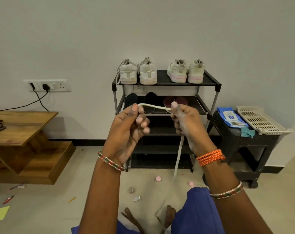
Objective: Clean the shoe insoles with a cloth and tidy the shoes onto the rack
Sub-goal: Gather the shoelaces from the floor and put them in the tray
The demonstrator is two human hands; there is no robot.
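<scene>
Two hands raised before the rack (167,85): left hand (126,129) pinches one end of a white shoelace (154,106) with thumb and forefinger, other fingers curled; right hand (185,125) grips the lace, rest hanging down toward the floor. Two pairs of white sneakers (160,73) on top shelf, heels at front edge; dark insoles (150,98) on second shelf. Lower shelves open. Wipes packet (230,117) on black stool, right; label unreadable.
</scene>
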